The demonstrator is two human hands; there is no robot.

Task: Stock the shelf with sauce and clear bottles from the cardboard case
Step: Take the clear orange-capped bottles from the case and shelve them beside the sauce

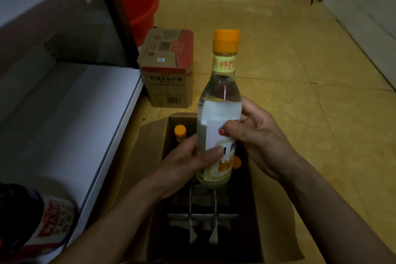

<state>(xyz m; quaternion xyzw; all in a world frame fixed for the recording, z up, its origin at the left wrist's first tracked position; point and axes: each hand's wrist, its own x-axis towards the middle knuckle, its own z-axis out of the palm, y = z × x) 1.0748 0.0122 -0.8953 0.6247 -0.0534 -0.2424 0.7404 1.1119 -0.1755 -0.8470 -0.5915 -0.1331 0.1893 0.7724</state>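
Observation:
A clear bottle (221, 100) with an orange cap and a white label stands upright in both my hands, above the open cardboard case (276, 227). My left hand (184, 165) grips its lower body, thumb across the label. My right hand (255, 133) holds the label side, thumb on the front. Inside the case two more orange-capped bottles show: one (180, 132) at the far left, another (236, 162) partly hidden behind the held bottle. Cardboard dividers (202, 216) fill the near part. The white shelf (64, 118) lies to the left.
A dark sauce bottle (32, 218) stands on the shelf's near corner. A second, closed cardboard box (168, 68) sits on the floor beyond the case. A red bucket (139, 6) stands behind it. Yellow tiled floor (300, 70) stretches to the right.

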